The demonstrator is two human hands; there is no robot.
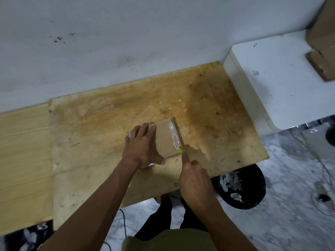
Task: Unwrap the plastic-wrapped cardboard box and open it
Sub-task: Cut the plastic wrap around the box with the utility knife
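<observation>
A small brown cardboard box [165,137] wrapped in clear plastic lies flat on the stained wooden board [108,124]. My left hand [143,145] rests flat on the box's left half, fingers spread, thumb along its near edge. My right hand [194,180] grips a small tool with a yellow-green tip [180,150], index finger stretched along it. The tip touches the box's near right corner. Most of the tool is hidden inside the hand.
A black bin [253,189] holding scraps of plastic stands on the floor under the board's right corner. A white table [272,78] with brown boxes [322,42] is at the right. Pale wooden surface [23,156] adjoins on the left. Cables run over the floor.
</observation>
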